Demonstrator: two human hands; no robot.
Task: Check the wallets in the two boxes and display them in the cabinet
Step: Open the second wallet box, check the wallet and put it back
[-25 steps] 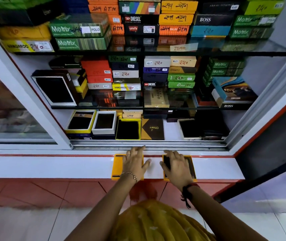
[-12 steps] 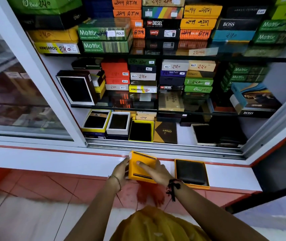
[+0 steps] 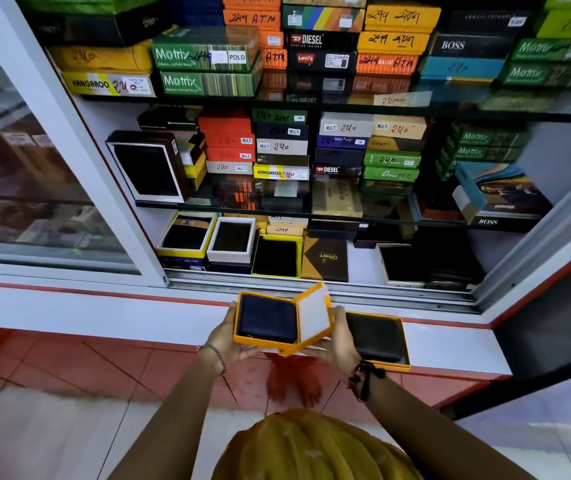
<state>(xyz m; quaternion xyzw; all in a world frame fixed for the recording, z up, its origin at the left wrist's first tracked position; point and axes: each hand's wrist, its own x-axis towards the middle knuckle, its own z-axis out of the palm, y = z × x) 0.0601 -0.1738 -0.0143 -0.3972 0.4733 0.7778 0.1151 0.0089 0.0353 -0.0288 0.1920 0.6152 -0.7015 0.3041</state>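
Your left hand (image 3: 228,336) grasps the orange box (image 3: 242,336) from its left side and from below, and inside this box lies a dark wallet (image 3: 266,322). Your right hand (image 3: 337,341) holds the box lid (image 3: 313,318), which stands tilted open with its white inner side toward you, right beside the box. You hold both above the white ledge (image 3: 104,317) in front of the cabinet. The second orange box (image 3: 403,344) rests on the ledge, just to the right of your right hand, and it has a black wallet (image 3: 376,336) inside. Behind the ledge, the open cabinet (image 3: 533,223) shows its bottom shelf with several open boxes, one of them a yellow box (image 3: 277,256).
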